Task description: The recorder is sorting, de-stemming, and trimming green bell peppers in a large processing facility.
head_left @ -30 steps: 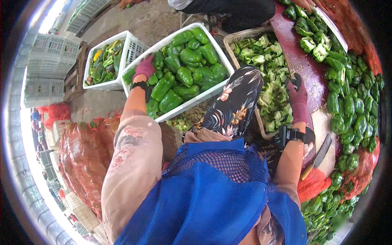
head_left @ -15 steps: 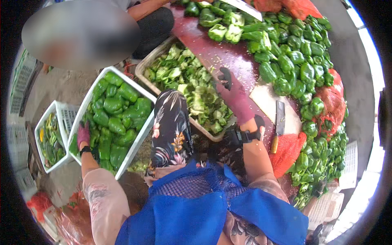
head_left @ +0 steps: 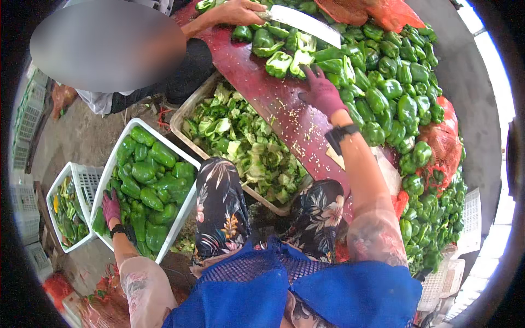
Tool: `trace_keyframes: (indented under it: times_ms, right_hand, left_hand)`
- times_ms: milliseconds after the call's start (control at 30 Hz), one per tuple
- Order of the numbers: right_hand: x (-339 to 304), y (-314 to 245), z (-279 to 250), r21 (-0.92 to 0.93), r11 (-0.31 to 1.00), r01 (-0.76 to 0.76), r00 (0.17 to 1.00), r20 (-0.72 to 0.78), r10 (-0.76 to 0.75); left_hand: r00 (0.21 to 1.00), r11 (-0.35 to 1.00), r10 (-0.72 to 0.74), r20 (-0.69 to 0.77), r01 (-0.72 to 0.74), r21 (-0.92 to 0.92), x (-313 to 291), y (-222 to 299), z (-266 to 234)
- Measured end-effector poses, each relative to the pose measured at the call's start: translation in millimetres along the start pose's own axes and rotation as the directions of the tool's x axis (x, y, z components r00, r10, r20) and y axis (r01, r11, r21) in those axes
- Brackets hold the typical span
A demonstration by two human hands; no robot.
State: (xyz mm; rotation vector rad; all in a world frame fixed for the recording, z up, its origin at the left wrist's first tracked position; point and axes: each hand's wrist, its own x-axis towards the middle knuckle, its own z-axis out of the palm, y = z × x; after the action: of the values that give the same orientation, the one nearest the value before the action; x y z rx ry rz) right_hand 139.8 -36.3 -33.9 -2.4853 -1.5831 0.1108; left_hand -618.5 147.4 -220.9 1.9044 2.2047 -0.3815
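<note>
My right hand (head_left: 321, 94), in a pink glove with dark fingertips, reaches over the red tabletop (head_left: 262, 87) to a halved green bell pepper (head_left: 302, 62). Its fingers are apart, and the fingertips are at the pepper's lower edge. A second cut pepper (head_left: 279, 64) lies just left of it. My left hand (head_left: 111, 209), gloved too, lies with fingers stretched on the left side of a white crate (head_left: 186, 210) of whole green peppers (head_left: 145, 173). A big heap of green peppers (head_left: 391, 87) covers the table's right side.
A co-worker's hand (head_left: 238, 12) holds a broad knife (head_left: 306, 25) at the far edge. Between my knees and the table stands a bin (head_left: 178, 117) of pepper scraps. A smaller white basket (head_left: 90, 183) sits at the left. Red mesh sacks (head_left: 439, 145) lie among the heap.
My right hand has moved away from me, from above the table's middle to the cut peppers. My forearm now covers where a knife lay on the board. My left hand stays in the crate.
</note>
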Motion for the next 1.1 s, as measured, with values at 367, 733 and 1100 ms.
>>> trace_keyframes:
  times_ms: [367,733,1100]
  right_hand:
    - [46.5,14.8,43.6,-0.275,0.944,-0.182,0.974,-0.180,0.135]
    - [-122.2,-29.4,-53.9,0.359,0.933,0.022,1.000,0.012,-0.028]
    - [-152.9,-112.5,-38.8,0.661,0.701,0.267,0.923,-0.386,0.012]
  left_hand:
    - [0.998,0.975,-0.038,-0.050,0.027,-0.220,-7.1,31.7,-11.2]
    - [0.789,0.719,0.307,-0.531,-0.558,-0.413,-143.6,203.5,-135.6]
    - [0.292,-0.358,0.931,-0.218,0.622,-0.697,-296.7,479.9,-139.4]
